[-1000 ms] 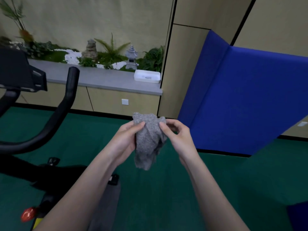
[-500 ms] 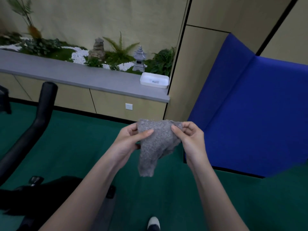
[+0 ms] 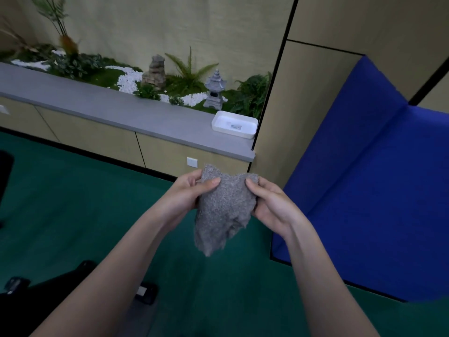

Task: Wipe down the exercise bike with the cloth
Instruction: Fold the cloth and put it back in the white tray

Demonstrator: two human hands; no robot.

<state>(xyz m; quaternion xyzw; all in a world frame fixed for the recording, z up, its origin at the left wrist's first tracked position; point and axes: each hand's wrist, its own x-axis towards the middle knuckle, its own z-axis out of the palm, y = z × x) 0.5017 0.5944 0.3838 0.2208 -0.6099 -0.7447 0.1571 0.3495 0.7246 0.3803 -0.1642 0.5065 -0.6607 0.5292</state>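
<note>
Cloth (image 3: 224, 210), grey and fuzzy, has been spread wider, pinched by left hand (image 3: 187, 194) and right hand (image 3: 271, 204); black exercise bike (image 3: 24, 305), now lower left, awaits wiping.

No legible text; small label (image 3: 235, 126) inside the white tray (image 3: 232, 134) too blurred for reading

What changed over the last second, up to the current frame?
The cloth, bunched a second ago, is now spread wider between the left hand and right hand. The view swung right: the exercise bike has mostly slid out at the left. Its console is gone and only dark lower parts remain. Unchanged: both hands pinch the cloth's top edge; nothing let go.
</note>
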